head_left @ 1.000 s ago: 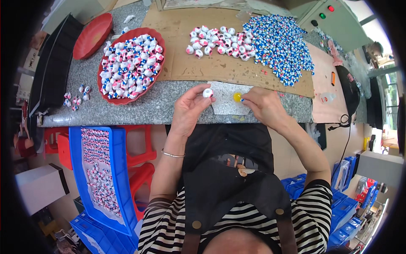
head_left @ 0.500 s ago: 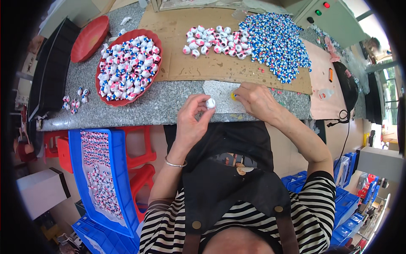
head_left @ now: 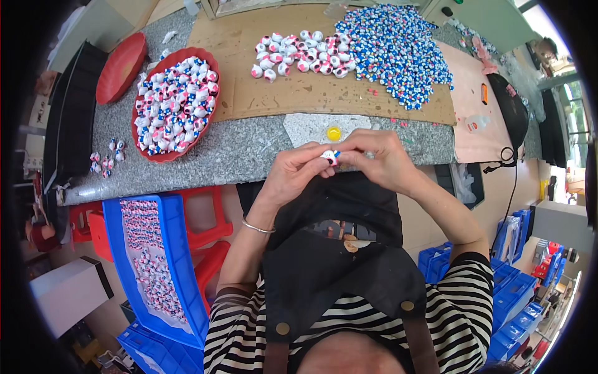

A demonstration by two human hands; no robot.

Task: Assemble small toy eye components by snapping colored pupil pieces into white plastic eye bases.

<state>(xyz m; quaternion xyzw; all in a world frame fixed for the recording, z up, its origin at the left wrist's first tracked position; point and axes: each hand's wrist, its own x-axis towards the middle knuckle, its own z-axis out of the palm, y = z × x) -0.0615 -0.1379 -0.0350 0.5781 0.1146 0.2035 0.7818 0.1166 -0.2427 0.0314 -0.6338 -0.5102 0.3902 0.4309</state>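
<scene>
Close to the counter's front edge, my left hand [head_left: 289, 173] pinches a small white figurine head [head_left: 327, 158] with black and pink markings. My right hand [head_left: 384, 165] has its fingertips closed on a small blue-and-white piece [head_left: 337, 154], which touches or nearly touches the head; fingers partly cover where they meet. Just beyond my hands, a small round yellow dish [head_left: 334, 134] rests on a white sheet [head_left: 298, 128]. Farther back, loose white-and-pink heads [head_left: 299, 55] lie on cardboard [head_left: 240, 78], beside a heap of small blue pieces [head_left: 393, 53].
A scalloped red bowl [head_left: 215, 103] full of figurines stands at left, with another red dish [head_left: 122, 68] behind it. Several figurines [head_left: 106, 161] lie near the left end. Below the counter are a blue crate [head_left: 187, 274] and red stools [head_left: 210, 215]. A black cable [head_left: 512, 206] hangs at right.
My right hand has left the yellow dish and come to the head in my left hand, bringing a blue piece. My left hand has shifted slightly right. The view has moved a little.
</scene>
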